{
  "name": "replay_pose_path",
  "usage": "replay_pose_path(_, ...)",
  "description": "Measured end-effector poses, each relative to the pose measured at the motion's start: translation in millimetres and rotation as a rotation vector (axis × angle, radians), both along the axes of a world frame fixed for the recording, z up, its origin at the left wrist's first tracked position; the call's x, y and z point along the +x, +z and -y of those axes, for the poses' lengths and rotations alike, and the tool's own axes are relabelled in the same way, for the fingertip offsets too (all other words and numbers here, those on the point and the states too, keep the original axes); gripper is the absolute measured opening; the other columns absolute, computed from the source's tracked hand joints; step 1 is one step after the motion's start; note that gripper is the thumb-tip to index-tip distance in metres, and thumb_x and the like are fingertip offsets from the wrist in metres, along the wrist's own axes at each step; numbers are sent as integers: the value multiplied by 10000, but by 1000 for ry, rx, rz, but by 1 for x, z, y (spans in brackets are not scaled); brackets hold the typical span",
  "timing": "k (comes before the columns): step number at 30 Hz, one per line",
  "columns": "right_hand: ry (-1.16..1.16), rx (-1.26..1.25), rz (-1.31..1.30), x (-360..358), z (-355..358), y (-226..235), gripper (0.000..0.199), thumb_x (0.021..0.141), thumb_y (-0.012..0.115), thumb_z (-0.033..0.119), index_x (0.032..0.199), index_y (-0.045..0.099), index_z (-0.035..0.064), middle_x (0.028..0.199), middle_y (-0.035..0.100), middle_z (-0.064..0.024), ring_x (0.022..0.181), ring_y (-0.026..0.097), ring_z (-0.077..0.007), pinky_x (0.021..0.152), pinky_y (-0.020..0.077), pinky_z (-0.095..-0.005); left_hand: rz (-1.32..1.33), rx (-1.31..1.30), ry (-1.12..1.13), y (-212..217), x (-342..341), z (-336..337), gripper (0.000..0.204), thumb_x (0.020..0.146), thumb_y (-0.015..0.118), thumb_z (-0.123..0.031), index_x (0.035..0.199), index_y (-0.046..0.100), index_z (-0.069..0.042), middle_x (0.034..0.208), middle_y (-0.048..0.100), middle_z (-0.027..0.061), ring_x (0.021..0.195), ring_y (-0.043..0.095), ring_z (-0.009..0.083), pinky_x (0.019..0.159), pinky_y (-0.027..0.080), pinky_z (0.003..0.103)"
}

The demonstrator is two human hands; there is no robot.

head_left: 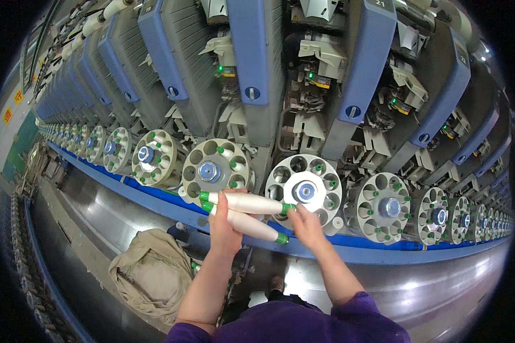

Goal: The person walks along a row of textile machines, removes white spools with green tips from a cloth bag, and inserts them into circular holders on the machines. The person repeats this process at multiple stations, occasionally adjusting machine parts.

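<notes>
Two yarn bobbins lie across my hands, both wound with white yarn and green at their ends. My left hand (225,233) is closed round the upper bobbin (250,202) and the lower bobbin (250,225) near their left ends. At the other side, my right hand (307,227) pinches the green right end of the upper bobbin. The lower bobbin's right end sticks out free and slants downward. Just beyond my hands stands a round bobbin magazine (321,193) with a blue hub, some pockets filled. To its left is another round magazine (226,170), partly hidden by my left hand.
A long row of blue and grey winding machine units (249,54) runs left and right, each with a round magazine. A blue rail (154,200) passes below them. At lower left is a beige cloth sack (154,268); to the right lies shiny floor (418,286).
</notes>
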State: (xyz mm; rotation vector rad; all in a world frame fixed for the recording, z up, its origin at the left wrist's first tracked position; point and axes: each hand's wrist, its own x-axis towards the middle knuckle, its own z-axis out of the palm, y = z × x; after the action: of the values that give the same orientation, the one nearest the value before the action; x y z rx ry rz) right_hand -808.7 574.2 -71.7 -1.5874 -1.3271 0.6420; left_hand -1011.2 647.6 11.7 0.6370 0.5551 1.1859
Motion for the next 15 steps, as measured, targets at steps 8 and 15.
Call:
replay_pose_path(8, -551, 339, -1331, 193, 129, -49, 307, 912, 421, 272, 655, 464, 109, 699, 561, -61, 592, 541, -193, 478, 432, -321, -14, -50, -30, 7, -11, -27, 380, 954, 405, -394, 1124, 456, -57, 1091, 553, 130, 1004, 564, 279, 800, 500, 428)
replay_pose_path(15, -485, 24, -796, 99, 83, -16, 527, 803, 606, 497, 1140, 515, 102, 918, 595, -64, 728, 577, -164, 621, 473, -282, 60, -122, -169, 5, 21, -28, 415, 969, 337, -401, 1201, 432, -70, 1170, 531, 134, 1099, 520, 289, 914, 443, 480)
